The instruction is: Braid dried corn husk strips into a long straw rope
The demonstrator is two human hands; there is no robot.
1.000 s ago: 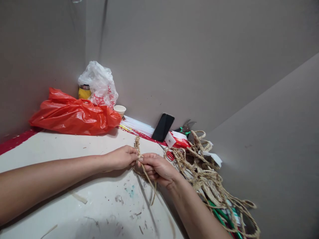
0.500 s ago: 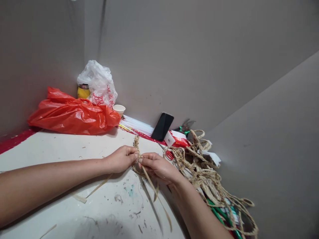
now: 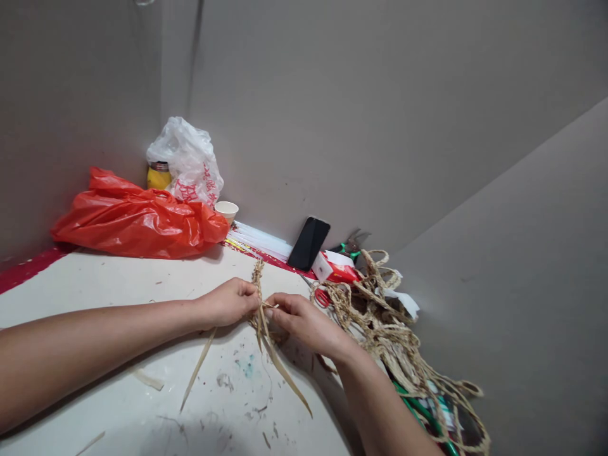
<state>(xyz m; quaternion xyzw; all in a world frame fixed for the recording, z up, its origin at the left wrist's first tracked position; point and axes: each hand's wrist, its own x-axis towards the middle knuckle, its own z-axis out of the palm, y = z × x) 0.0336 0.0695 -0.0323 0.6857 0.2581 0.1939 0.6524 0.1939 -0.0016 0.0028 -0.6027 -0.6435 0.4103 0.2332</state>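
Observation:
A braid of straw-coloured plant fibre (image 3: 257,276) stands up between my hands above the white table (image 3: 156,278). My left hand (image 3: 232,303) is closed, pinching the braid near its working end. Close beside it on the right, my right hand (image 3: 306,322) has thumb and forefinger closed on a short bit of fibre strand (image 3: 270,306). Loose flat strands (image 3: 289,375) hang from the braid toward me, and another strand (image 3: 198,370) slants down below my left wrist. More of the braid behind my fingers is partly hidden.
A heap of braided cord (image 3: 394,335) lies at the right, with red-handled scissors (image 3: 322,297) and pliers (image 3: 351,244) nearby. A phone (image 3: 308,244) leans at the back. Farther left are a paper cup (image 3: 227,210), a red plastic bag (image 3: 142,221) and a yellow jar (image 3: 159,176).
My right hand has shifted slightly and its fingers have moved around the strand. The hanging strands have swung left, and the one below my left wrist now hangs more steeply.

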